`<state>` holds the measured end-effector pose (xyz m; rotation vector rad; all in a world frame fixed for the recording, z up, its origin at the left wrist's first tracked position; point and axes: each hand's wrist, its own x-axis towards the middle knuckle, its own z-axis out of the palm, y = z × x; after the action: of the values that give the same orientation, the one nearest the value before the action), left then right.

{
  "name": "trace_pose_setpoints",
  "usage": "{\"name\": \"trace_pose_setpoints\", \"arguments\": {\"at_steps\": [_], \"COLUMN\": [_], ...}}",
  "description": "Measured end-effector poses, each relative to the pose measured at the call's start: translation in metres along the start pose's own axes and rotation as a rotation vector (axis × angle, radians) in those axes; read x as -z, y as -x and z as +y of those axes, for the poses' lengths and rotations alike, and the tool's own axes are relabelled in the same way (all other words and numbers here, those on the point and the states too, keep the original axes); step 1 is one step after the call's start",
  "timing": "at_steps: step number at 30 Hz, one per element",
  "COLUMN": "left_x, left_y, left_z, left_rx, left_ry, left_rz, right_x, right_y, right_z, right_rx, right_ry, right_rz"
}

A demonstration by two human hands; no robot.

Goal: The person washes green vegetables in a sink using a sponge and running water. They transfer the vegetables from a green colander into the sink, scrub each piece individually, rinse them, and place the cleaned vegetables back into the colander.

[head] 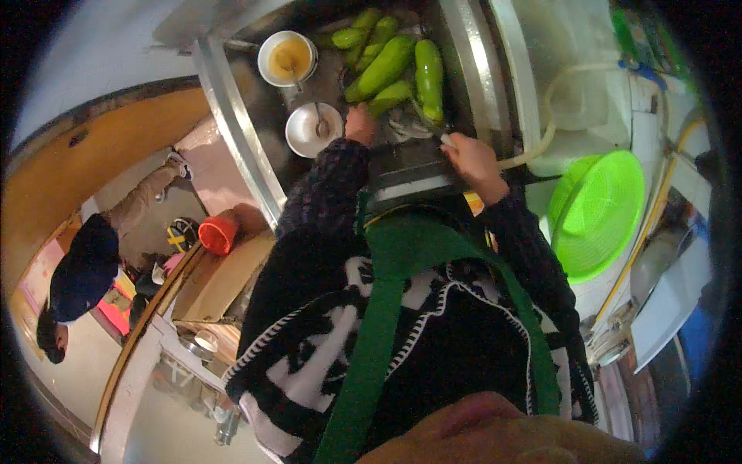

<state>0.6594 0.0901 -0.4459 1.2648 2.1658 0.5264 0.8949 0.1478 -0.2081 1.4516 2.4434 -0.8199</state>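
Several pale green, elongated gourds [382, 68], like zucchini, lie heaped in a dark metal-rimmed basin or worktop. One more gourd [429, 78] lies on the right of the heap, nearly in line with my view. My right hand [476, 163] grips the white handle [447, 140] of a slim tool, whose thin metal end reaches toward the gourds; its exact kind is unclear. At the near end of a lower gourd [393, 97] is my left hand [360, 124], fingers curled; whether it grips the gourd is unclear. Beneath the hands lies something pale and blurred [408, 124].
Left of the gourds stand a white bowl of yellowish liquid [295, 52] and a white bowl with a spoon [310, 139]. A pale hose [548, 124] and a green plastic basket [603, 220] are at right. A red bucket [217, 235] and another person [87, 269] are at left.
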Motion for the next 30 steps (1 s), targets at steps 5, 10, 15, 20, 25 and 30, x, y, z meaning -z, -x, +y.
{"name": "trace_pose_setpoints", "arguments": {"at_steps": [5, 10, 15, 20, 25, 30], "left_x": [-0.024, 0.002, 0.073, 0.122, 0.142, 0.181], "left_y": [-0.026, -0.02, 0.009, 0.021, 0.041, 0.036], "left_z": [-0.006, 0.013, 0.059, 0.103, 0.113, 0.165], "left_rx": [0.026, -0.295, -0.307, 0.544, -0.103, -0.363], "left_ry": [-0.144, 0.134, 0.802, 1.536, 1.071, -0.266], "left_rz": [-0.259, -0.539, -0.612, -1.007, -0.492, 0.119], "right_x": [-0.012, -0.002, 0.015, 0.021, 0.02, 0.01], "right_y": [-0.009, -0.004, -0.015, -0.023, -0.015, -0.013], "right_z": [0.003, -0.008, -0.021, -0.02, -0.017, -0.005], "right_rx": [0.075, 0.099, 0.094, 0.078, -0.064, 0.003], "right_ry": [-0.122, -0.068, -0.127, -0.106, -0.12, -0.07], "right_rz": [0.161, 0.105, 0.25, 0.28, 0.334, 0.12]}}
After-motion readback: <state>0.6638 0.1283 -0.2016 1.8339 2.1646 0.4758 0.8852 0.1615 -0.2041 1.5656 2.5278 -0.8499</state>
